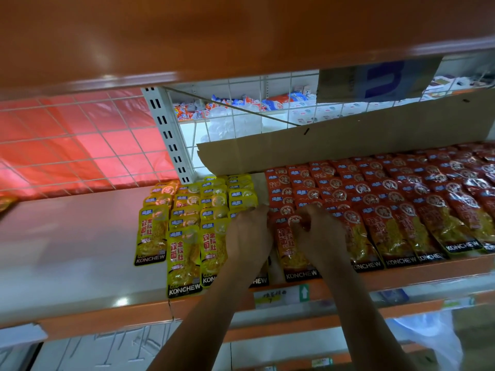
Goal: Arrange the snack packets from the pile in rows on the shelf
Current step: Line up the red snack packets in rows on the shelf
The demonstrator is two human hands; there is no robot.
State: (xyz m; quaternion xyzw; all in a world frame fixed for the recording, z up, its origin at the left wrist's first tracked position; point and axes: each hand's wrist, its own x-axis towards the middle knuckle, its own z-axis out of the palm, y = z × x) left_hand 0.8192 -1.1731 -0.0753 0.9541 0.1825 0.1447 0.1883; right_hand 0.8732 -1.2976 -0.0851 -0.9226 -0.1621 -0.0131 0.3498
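Yellow packets (184, 236): yellow, red characters, black base band, white lettering.
Red packets (375, 210): red-orange, round white emblem, black base band.
Shelf (67, 250): pale grey top, orange front edge.
Wire grid (88, 159): white, square mesh.
Plastic sheet (53, 135): red.
Cardboard strip (348, 140): plain brown.

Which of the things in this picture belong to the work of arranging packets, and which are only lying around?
Job: yellow packets, red packets, shelf, left hand, right hand.
Lying about: cardboard sheet, red plastic behind the mesh, price label, plastic bag below.
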